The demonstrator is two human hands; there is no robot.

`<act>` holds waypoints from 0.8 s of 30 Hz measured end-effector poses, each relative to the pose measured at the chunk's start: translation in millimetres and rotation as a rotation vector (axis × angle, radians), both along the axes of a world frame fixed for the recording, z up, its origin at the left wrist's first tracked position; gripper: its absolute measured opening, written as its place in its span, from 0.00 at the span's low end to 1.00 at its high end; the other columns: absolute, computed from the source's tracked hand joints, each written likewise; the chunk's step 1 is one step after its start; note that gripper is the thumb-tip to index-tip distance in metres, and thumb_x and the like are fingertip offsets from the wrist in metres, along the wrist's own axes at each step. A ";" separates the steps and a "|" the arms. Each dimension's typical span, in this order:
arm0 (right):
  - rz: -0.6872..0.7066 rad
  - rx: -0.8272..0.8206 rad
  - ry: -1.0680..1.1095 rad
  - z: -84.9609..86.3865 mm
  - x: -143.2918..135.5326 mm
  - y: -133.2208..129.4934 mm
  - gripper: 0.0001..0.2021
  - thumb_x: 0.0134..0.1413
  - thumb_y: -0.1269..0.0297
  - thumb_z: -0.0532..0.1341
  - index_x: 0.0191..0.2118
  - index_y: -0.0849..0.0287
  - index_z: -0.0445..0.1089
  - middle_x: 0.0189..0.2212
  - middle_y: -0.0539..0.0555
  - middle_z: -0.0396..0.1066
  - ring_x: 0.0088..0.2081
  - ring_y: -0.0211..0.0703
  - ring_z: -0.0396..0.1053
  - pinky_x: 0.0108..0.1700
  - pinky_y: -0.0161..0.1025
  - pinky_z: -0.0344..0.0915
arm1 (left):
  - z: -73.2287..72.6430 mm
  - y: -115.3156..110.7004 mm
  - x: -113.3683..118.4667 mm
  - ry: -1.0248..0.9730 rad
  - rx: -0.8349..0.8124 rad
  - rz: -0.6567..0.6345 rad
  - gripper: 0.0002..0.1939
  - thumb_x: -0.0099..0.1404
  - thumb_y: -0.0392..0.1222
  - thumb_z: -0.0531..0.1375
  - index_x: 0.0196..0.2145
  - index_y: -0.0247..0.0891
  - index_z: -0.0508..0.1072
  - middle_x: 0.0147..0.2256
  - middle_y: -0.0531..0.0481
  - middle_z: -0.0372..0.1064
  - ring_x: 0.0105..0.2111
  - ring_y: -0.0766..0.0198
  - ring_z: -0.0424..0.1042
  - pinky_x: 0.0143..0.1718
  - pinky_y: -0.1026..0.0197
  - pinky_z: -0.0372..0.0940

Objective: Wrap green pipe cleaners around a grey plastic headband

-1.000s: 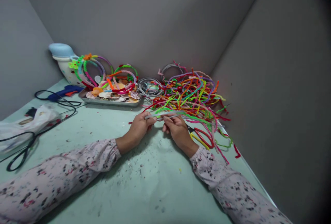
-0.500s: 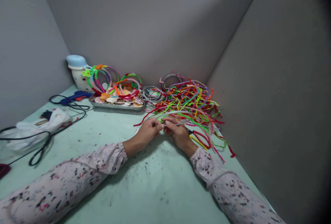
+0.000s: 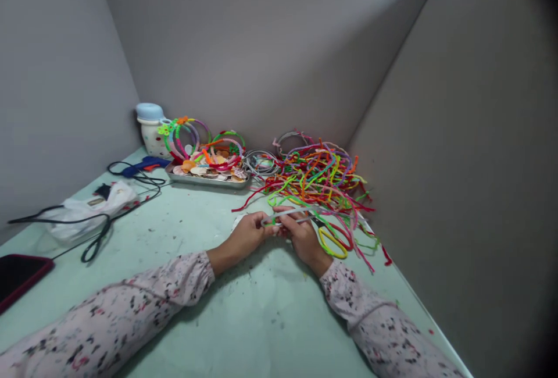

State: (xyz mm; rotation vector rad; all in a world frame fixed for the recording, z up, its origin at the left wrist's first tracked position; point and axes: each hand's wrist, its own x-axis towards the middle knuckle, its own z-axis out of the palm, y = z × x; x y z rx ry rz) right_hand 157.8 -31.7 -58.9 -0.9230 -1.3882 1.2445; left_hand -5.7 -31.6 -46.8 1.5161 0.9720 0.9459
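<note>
My left hand (image 3: 247, 236) pinches a thin grey headband (image 3: 296, 211) near its bend, at the middle of the table. A bit of bright green pipe cleaner (image 3: 273, 221) shows at those fingertips. My right hand (image 3: 302, 237) is closed on the same headband just to the right, its fingertips almost touching the left ones. The headband's two sides run rightward past the right hand, above its knuckles. Scissors (image 3: 333, 243) with red and yellow handles lie beside the right wrist, their blades partly hidden by the hand.
A tangled heap of coloured pipe cleaners (image 3: 322, 168) lies beyond my hands. Left of it are grey hoops (image 3: 261, 163) and a metal tray (image 3: 209, 182) of shells and decorated headbands. A cup (image 3: 152, 134), glue gun (image 3: 146, 164), plastic bag (image 3: 82, 218), black cable and phone (image 3: 24, 278) lie left.
The view has shifted left, bringing more of the phone into sight. The grey headband has turned from a raised arc to a flatter, narrower loop; both hands keep hold of it.
</note>
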 end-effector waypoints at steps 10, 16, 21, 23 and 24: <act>0.028 -0.045 0.179 -3.8 1.1 1.7 0.20 0.55 0.58 0.58 0.54 0.55 0.64 0.27 0.48 0.64 0.24 0.35 0.61 0.25 0.32 0.58 | -10.9 2.1 2.2 -0.049 -0.068 -0.059 0.14 0.52 0.47 0.65 0.25 0.35 0.66 0.18 0.58 0.59 0.19 0.72 0.53 0.21 0.67 0.48; 0.133 0.027 0.032 2.7 8.1 -0.9 0.31 0.48 0.61 0.65 0.59 0.53 0.57 0.34 0.50 0.67 0.27 0.35 0.66 0.27 0.32 0.63 | -6.8 1.0 -3.0 -0.143 -0.118 -0.082 0.15 0.55 0.49 0.63 0.24 0.35 0.66 0.18 0.57 0.57 0.19 0.72 0.52 0.20 0.67 0.46; 0.069 0.071 -0.074 0.9 17.8 0.2 0.35 0.45 0.62 0.67 0.59 0.51 0.56 0.37 0.51 0.68 0.26 0.34 0.67 0.26 0.32 0.64 | -10.6 1.7 -2.0 -0.274 -0.175 -0.112 0.13 0.56 0.46 0.63 0.25 0.36 0.64 0.17 0.58 0.55 0.18 0.73 0.52 0.20 0.67 0.45; 0.026 0.074 -0.066 -1.4 20.1 0.9 0.34 0.46 0.61 0.67 0.59 0.51 0.56 0.38 0.51 0.68 0.27 0.34 0.68 0.26 0.32 0.64 | -11.8 2.0 -1.7 -0.284 -0.192 -0.119 0.13 0.56 0.46 0.63 0.26 0.36 0.65 0.18 0.58 0.55 0.17 0.73 0.52 0.19 0.67 0.45; 0.024 0.068 -0.056 -2.3 20.7 1.1 0.33 0.46 0.61 0.66 0.59 0.51 0.56 0.37 0.51 0.68 0.27 0.35 0.68 0.26 0.32 0.65 | -12.1 2.1 -1.8 -0.282 -0.198 -0.118 0.13 0.56 0.46 0.64 0.26 0.35 0.65 0.18 0.58 0.56 0.17 0.73 0.52 0.19 0.67 0.45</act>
